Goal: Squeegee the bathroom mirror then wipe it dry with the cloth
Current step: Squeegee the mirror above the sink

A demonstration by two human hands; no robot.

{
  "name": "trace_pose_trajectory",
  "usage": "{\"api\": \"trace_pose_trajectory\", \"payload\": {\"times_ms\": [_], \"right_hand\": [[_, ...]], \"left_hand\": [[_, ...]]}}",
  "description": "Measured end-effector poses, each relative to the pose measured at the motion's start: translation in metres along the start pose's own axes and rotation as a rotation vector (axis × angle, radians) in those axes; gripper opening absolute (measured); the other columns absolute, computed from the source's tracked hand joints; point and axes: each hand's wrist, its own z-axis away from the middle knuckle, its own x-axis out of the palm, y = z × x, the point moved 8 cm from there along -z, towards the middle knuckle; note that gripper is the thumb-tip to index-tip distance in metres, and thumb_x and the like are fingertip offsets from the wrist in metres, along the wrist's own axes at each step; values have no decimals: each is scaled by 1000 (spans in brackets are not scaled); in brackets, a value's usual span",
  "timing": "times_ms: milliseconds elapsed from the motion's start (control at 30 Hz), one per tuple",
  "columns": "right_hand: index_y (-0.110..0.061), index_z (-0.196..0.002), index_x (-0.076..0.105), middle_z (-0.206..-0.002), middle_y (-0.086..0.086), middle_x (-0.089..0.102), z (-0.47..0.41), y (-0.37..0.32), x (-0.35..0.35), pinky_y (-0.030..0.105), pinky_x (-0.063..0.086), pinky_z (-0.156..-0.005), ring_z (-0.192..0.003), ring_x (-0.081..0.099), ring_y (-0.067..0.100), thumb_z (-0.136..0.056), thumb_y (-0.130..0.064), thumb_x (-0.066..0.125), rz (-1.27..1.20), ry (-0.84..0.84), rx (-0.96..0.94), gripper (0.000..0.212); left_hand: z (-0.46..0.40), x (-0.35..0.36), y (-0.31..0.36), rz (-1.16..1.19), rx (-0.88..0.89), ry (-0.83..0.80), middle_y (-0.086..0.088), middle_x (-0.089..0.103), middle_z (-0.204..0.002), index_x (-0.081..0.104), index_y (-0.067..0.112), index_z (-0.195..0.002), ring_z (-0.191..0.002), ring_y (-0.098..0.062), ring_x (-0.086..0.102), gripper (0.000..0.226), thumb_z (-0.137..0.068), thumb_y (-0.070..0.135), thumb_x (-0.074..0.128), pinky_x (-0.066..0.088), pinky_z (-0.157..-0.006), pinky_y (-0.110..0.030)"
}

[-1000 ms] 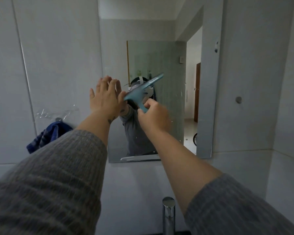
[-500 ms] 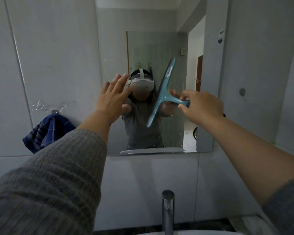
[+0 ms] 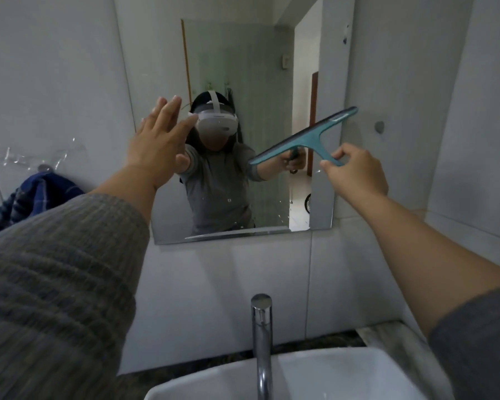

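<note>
The frameless bathroom mirror [image 3: 260, 67] hangs on the tiled wall, with a few water drops near its lower right. My right hand [image 3: 355, 171] pinches the handle of a teal squeegee [image 3: 303, 137], whose blade lies slanted across the mirror's right side, high end at the right edge. My left hand [image 3: 159, 145] is flat and spread at the mirror's left edge, holding nothing. A dark blue checked cloth [image 3: 26, 197] hangs on a wall hook at the left.
A chrome tap [image 3: 261, 336] rises below the mirror over a white basin [image 3: 295, 376]. A marble ledge [image 3: 387, 333] runs behind the basin. A round wall fitting [image 3: 379, 127] sits right of the mirror. Clear plastic [image 3: 35, 157] is stuck above the cloth.
My right hand has carried the squeegee from the mirror's middle to its right side, the blade turning from near upright to a shallow slant. My view has dropped, showing the basin. My left hand stays spread.
</note>
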Motion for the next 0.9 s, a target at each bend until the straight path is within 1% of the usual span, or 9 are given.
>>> {"api": "trace_pose_trajectory", "payload": {"times_ms": [100,167,300,400,500,567,700,800,900], "right_hand": [[-21,-78,55,-73,0,60,14,12,15,34,49,-64,-75,62,29,-84,-36,64,-165,9,127,19],[-22,-67,50,-76,4,65,25,17,25,43,58,-71,-75,66,32,-81,-35,66,-284,28,209,25],[-23,-62,47,-73,7,67,43,20,45,50,59,-71,-75,68,36,-75,-35,66,-433,34,315,26],[-24,-62,47,-73,7,68,55,17,57,51,57,-70,-67,64,32,-71,-38,62,-496,34,359,22],[-23,-66,49,-76,4,69,72,8,71,49,60,-69,-71,68,31,-80,-32,64,-523,36,365,22],[-24,-68,48,-78,2,68,83,1,82,48,60,-69,-72,68,28,-86,-31,63,-521,29,365,24],[-23,-74,48,-76,-3,61,98,-18,99,40,57,-65,-76,65,25,-89,-30,61,-467,-8,324,21],[-19,-82,53,-80,-2,62,109,-47,108,28,43,-57,-78,62,25,-89,-29,61,-343,-56,170,15],[-20,-92,57,-91,3,69,121,-75,120,39,55,-68,-83,65,28,-89,-28,61,-194,-104,-49,9]], "left_hand": [[0,1,-1,4,-17,-10,-2,-6,-161,19,31,-150,-147,-29,-6,83,-84,14,66,20,-115,-54],[2,1,0,18,-32,-16,-1,-7,-161,19,32,-149,-147,-28,-7,83,-84,14,67,20,-115,-54],[1,0,1,30,-54,-18,2,-9,-161,20,33,-149,-147,-28,-8,86,-82,8,67,20,-115,-55],[-2,0,2,36,-46,-34,1,-9,-161,19,33,-148,-147,-28,-10,85,-82,13,68,18,-116,-56],[-2,1,3,43,-44,-77,0,-10,-161,17,32,-150,-147,-28,-12,80,-86,24,65,13,-117,-55],[-1,-2,5,67,-45,-78,-1,-8,-161,19,30,-150,-147,-29,-10,72,-91,23,60,12,-117,-55],[-1,-9,7,105,-45,-75,-3,-4,-161,24,29,-149,-147,-30,-7,62,-94,25,53,13,-116,-56],[-2,-10,6,95,-35,-68,-5,-2,-161,24,30,-149,-147,-31,-5,61,-94,31,52,9,-117,-56],[3,-9,8,79,-49,-38,-5,-1,-161,23,31,-149,-147,-31,-2,64,-93,32,54,8,-117,-57]]}}
